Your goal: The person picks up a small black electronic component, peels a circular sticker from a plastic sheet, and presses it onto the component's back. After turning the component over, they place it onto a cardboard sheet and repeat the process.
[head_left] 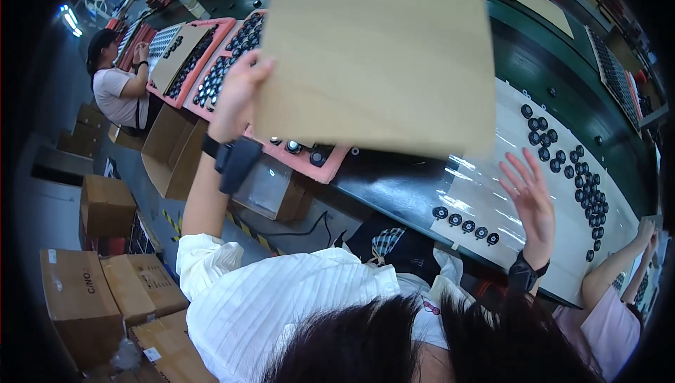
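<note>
Matt, smooth cardboard is seen in the raised brown sheet (380,60), foam-like, matt material in the pink tray (335,163) at left. Light streaks are reflected by the glossy pale covering (485,197) at right; pleated cloth is seen in the white shirt (274,299).

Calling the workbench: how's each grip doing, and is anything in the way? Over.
Left grip on the cardboard sheet, at its left edge. Right grip open, empty. Sheet hides part of the nearest pink tray.

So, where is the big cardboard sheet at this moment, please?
The cardboard sheet is at the top centre of the head view, its left edge held in the left hand, and it hides part of a pink tray.
</note>
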`<state>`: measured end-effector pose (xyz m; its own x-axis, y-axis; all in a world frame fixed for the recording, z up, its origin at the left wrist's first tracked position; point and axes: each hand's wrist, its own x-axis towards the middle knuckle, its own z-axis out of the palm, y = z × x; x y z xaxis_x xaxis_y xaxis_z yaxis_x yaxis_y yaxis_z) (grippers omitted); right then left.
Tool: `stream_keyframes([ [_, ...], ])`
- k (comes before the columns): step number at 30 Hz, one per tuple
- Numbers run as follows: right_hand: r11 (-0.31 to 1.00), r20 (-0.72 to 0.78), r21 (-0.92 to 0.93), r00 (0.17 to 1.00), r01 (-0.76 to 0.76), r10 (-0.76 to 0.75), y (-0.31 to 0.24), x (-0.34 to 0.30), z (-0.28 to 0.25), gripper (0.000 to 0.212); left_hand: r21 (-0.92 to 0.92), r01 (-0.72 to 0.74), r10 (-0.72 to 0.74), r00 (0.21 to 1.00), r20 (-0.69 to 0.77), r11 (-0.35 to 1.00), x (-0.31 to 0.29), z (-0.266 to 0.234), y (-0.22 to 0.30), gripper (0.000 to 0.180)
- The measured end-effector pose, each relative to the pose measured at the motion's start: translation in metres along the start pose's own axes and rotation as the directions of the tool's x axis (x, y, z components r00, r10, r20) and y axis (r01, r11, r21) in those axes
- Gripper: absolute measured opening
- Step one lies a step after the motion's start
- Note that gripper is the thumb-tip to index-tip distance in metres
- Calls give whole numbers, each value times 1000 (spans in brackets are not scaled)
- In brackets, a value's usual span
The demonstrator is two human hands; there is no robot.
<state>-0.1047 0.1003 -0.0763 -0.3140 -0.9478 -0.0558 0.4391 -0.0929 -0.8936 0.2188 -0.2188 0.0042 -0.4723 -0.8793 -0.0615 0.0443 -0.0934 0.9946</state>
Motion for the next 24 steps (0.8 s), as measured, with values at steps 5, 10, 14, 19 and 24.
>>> stream_keyframes([
  [5, 991, -57, -96, 993, 96, -102, -10, -17, -13, 62, -84, -140, 120, 971, -208, 987, 6, -50, -20, 45],
  [10, 992, -97, -121, 995, 20, -32, 6, -30, -21, 62, 38, -103, 110, 943, -313, 994, -7, -54, -47, 63],
  [14, 991, -126, -134, 991, 25, -42, 13, -41, -27, 62, 77, -65, 84, 955, -285, 995, -21, -52, -62, 66],
  [19, 990, -175, -138, 984, 22, -46, 20, -48, -31, 62, 79, -28, 51, 954, -295, 996, -48, -46, -74, 62],
  [24, 986, -204, -167, 978, 5, -39, 21, -51, -30, 62, -27, 7, -15, 954, -299, 1000, -63, -41, -85, 61],
])
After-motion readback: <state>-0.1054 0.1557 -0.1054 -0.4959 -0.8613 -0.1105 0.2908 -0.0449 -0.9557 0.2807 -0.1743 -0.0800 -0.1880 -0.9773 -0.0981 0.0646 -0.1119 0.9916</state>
